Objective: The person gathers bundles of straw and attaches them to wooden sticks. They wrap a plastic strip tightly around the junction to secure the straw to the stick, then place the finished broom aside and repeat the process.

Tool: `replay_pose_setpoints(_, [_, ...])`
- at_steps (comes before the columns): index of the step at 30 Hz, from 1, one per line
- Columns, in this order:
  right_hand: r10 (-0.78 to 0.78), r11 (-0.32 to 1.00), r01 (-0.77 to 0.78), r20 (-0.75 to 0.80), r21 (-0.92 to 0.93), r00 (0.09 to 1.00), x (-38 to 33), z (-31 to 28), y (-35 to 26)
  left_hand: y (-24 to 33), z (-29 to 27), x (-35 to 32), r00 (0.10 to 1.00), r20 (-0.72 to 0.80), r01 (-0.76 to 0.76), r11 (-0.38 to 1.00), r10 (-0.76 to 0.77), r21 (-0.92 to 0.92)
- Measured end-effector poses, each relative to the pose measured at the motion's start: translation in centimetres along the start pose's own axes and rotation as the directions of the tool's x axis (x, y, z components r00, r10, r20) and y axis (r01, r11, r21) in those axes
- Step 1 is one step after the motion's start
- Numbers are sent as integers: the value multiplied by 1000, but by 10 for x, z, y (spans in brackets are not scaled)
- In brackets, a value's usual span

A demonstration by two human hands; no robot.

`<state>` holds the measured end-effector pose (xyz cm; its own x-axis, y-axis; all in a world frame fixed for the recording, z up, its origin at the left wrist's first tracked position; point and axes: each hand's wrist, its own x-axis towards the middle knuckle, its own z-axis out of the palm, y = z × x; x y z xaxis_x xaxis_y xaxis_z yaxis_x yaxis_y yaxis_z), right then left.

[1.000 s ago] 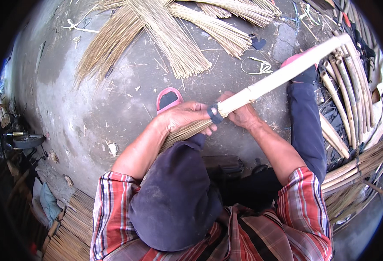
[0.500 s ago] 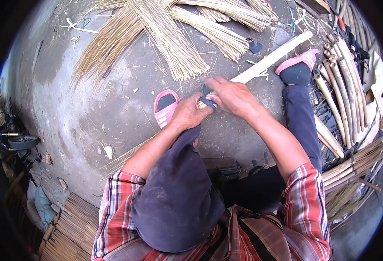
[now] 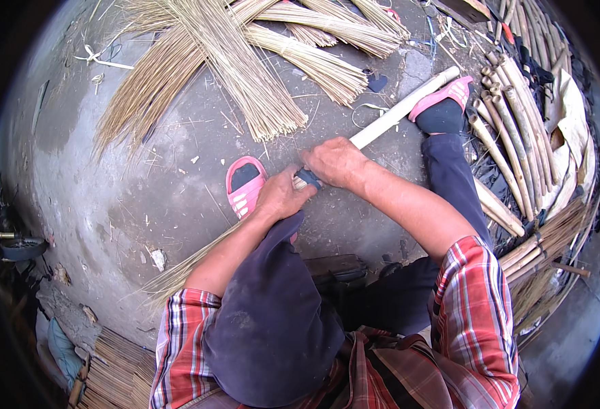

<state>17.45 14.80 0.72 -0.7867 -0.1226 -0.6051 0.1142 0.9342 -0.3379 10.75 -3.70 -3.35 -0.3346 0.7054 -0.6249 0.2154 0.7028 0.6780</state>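
One bundle of thin sticks [image 3: 194,260] is running diagonally from the lower left, its loose ends fanning out on the far side of the left forearm [image 3: 228,252]. A pink sandal [image 3: 245,195] is resting on the floor just beside the left hand. The left hand [image 3: 281,196] is holding the bundle's bound end, with thumb and fingers closing around it. A dark band [image 3: 309,178] is encircling the joint, sitting between the two hands and close to the left thumb. The right hand [image 3: 337,162] is curling over the joint with its back facing up; its fingertips are hidden, so whether they are clamping the band cannot be told. A pale pole [image 3: 405,107] is extending from beneath the right hand toward the upper right, its far end lying near a second pink sandal [image 3: 460,88].
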Motion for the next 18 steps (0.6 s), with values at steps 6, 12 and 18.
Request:
replay_pose_setpoints(6, [190, 640, -163, 51, 751, 980, -33, 18, -4, -12, -3, 6, 977, 141, 201, 924, -163, -324])
replay_pose_setpoints(12, [347, 597, -56, -194, 801, 918, -60, 75, -20, -6, -7, 10, 956, 192, 291, 776, -220, -560])
replay_pose_setpoints(18, [376, 645, 51, -375, 762, 847, -49, 117, -28, 3, -8, 10, 952, 202, 302, 795, -229, -526])
